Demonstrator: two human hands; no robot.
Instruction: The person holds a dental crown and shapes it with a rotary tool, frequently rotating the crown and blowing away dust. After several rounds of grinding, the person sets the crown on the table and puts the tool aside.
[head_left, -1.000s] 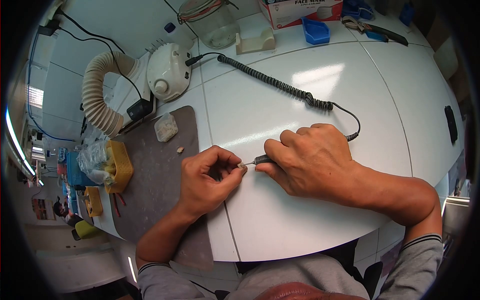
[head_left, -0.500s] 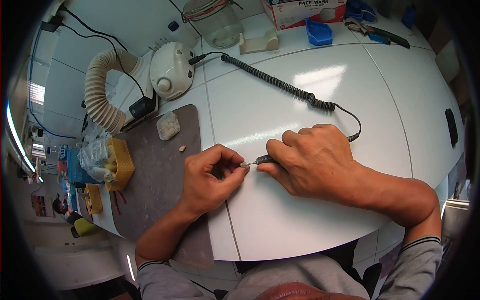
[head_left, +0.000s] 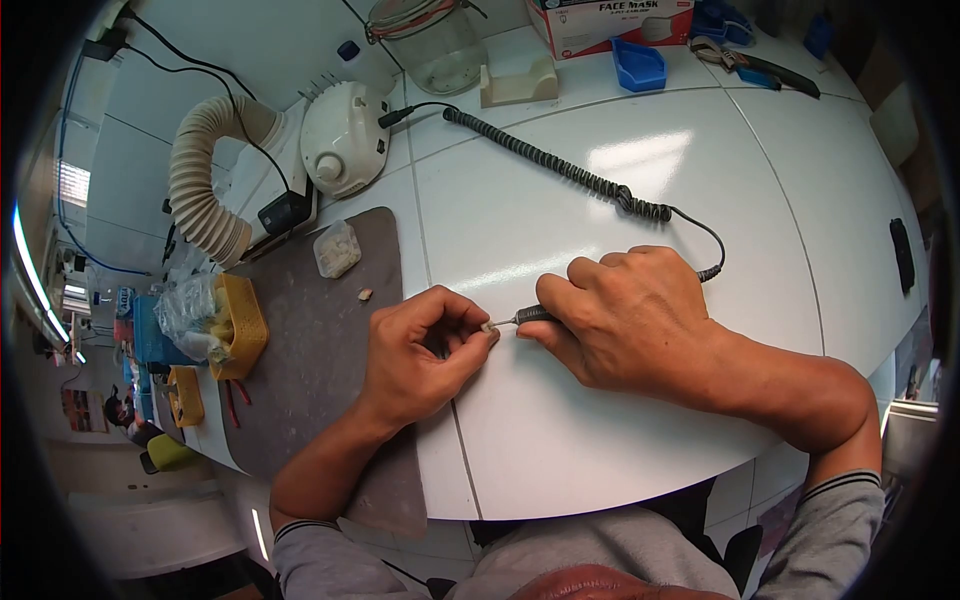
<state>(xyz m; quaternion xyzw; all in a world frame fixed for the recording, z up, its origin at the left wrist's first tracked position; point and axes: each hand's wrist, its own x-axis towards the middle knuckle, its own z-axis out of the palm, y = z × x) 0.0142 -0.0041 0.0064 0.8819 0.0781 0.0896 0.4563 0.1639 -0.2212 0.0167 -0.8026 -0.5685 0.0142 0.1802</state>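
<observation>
My left hand (head_left: 415, 355) pinches a small whitish piece (head_left: 488, 327) between thumb and fingertips; it is too small to name. My right hand (head_left: 635, 325) is closed around a dark rotary tool handpiece (head_left: 533, 314), held nearly level. The thin metal bit points left and its tip meets the small piece or lies right beside it. From behind the right hand, a black coiled cord (head_left: 540, 157) runs back to the white control unit (head_left: 344, 140). Both hands are over the white table (head_left: 600, 440), the left one near the edge of a grey-brown mat (head_left: 310, 400).
On the mat are a small clear container (head_left: 337, 250) of pale bits and one loose chip (head_left: 365, 295). A ribbed hose (head_left: 190, 180) and yellow baskets (head_left: 243, 325) stand left. Behind are a glass jar (head_left: 430, 50), a blue tray (head_left: 638, 65) and a face mask box (head_left: 610, 25).
The right hand and handpiece have shifted very slightly to the right. The left hand keeps its pinch, almost still.
</observation>
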